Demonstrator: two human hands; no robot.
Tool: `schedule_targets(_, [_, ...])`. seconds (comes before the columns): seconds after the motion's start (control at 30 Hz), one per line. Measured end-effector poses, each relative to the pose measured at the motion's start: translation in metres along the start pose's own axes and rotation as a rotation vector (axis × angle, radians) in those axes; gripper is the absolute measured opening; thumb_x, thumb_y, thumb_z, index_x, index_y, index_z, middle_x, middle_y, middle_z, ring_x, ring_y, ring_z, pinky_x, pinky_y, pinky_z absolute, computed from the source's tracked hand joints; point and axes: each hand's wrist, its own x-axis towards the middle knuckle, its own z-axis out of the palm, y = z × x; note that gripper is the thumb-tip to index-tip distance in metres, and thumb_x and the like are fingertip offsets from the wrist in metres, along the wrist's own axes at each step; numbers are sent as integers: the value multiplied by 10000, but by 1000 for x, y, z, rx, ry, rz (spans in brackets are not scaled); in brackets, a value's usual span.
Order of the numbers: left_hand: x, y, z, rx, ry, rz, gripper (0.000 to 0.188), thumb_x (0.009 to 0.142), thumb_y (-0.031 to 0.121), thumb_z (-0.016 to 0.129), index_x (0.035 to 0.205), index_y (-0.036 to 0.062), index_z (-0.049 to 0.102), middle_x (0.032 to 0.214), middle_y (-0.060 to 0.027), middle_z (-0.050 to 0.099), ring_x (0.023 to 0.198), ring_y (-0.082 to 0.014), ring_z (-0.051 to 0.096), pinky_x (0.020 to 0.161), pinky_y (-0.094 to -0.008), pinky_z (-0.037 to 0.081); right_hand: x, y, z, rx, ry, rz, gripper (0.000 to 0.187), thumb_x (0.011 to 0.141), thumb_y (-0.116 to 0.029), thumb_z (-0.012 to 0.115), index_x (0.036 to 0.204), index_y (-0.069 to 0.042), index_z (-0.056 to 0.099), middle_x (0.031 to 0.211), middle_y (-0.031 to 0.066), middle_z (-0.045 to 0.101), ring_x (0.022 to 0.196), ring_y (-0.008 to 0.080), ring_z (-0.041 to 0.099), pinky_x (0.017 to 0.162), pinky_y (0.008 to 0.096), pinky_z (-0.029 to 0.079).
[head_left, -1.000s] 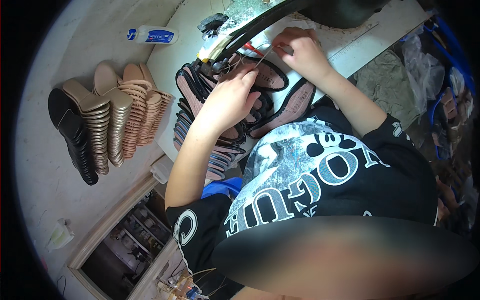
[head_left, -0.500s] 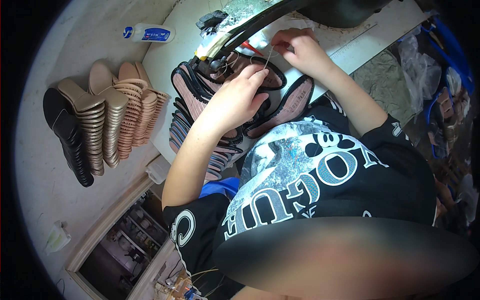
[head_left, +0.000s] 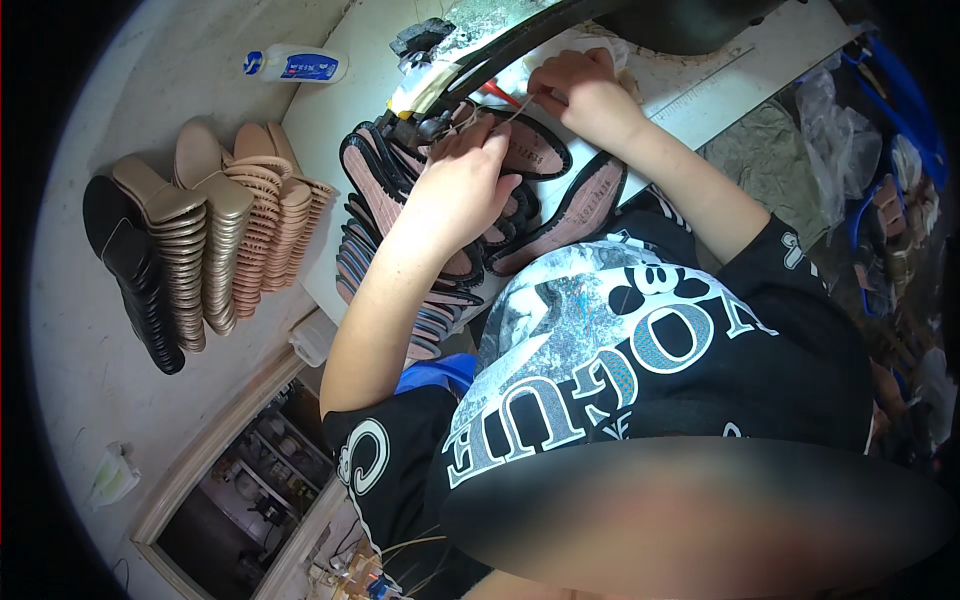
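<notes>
Thread [head_left: 520,110] pinched in right hand's grip [head_left: 580,92], running toward left hand [head_left: 458,185], fingertips hidden, closure impossible to tell. Beside both, sole [head_left: 542,153] on bench [head_left: 325,125]; apparently mid-step, thread not yet released. Near left, soles piled [head_left: 360,262], whether finished unclear.

A thin, pale cord [head_left: 521,108] is held in a slanting line by pink, black-rimmed shoe pieces [head_left: 535,152]. These are heaped, overlapping, toward the near edge of the white table [head_left: 318,130], several pink faces being turned up.
</notes>
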Motion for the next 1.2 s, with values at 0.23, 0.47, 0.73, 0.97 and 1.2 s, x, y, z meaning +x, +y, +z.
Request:
schedule_targets(0.23, [-11,-5,7,81,118,-28,517,869,354,561,1273,40,491,1351,-178,442,1280,-325,383,1069,-445,270,13,-10,13,224,-18,171,117,801,-218,638,869,-132,680,810,49,669,746,192,620,819,332,332])
schedule_targets(0.47, [-38,-74,-43,-580,-196,225,279,819,115,620,1087,43,646,1224,-142,575,1247,-332,434,1058,-452,291,18,-11,10,126,171,137,193,806,-327,617,772,-150,685,714,24,655,721,204,617,774,370,331])
schedule_targets(0.73, [-4,-145,-31,-1167,300,-223,226,820,48,606,1035,-20,622,992,-103,639,936,-165,586,866,-300,442,33,-21,33,348,85,141,202,831,-287,633,844,-87,659,767,74,665,728,266,631,692,379,488])
schedule_targets(0.97, [64,-137,-29,-859,-66,-219,303,801,52,612,1096,-13,590,1026,-57,633,936,-109,563,823,-269,452,36,-23,28,344,87,150,200,826,-273,650,866,-78,669,823,80,674,764,263,639,712,360,508])
schedule_targets(1.2, [71,-118,-34,-909,52,-58,344,796,64,660,1133,43,595,1019,9,635,905,-74,563,837,-246,455,31,-21,35,509,108,179,192,816,-270,661,881,-92,687,834,90,672,763,266,636,703,356,505])
